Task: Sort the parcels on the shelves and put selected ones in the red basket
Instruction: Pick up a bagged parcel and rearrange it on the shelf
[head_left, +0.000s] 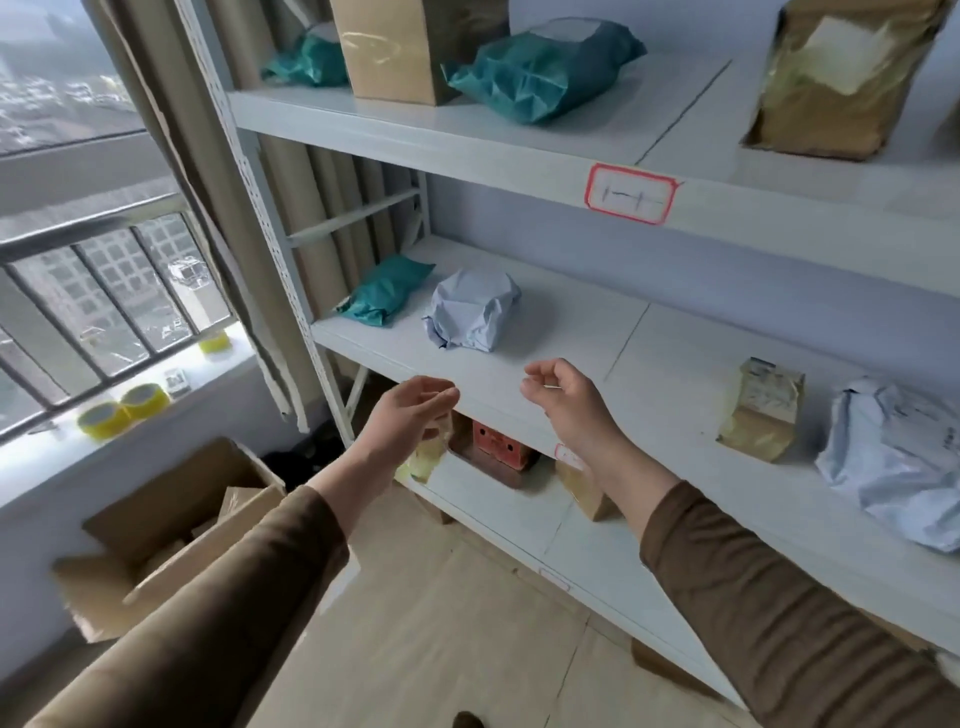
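Note:
Both of my hands hover in front of the middle shelf (519, 395), holding nothing. My left hand (415, 410) has loosely curled fingers. My right hand (558, 397) is raised with relaxed, slightly bent fingers. Just beyond them on the middle shelf lies a crumpled pale grey parcel (472, 312), with a teal bag parcel (387, 291) to its left. Further right sit a small tan parcel (761, 410) and a large pale grey bag (898, 457). A red basket (498, 441) shows partly on the lower shelf, behind my hands.
The top shelf carries a cardboard box (405, 47), two teal bags (540, 67) and a brown paper parcel (841, 78). An open cardboard box (171, 530) stands on the floor at left. Yellow tape rolls (124, 410) lie on the windowsill. A curtain (208, 208) hangs beside the shelf post.

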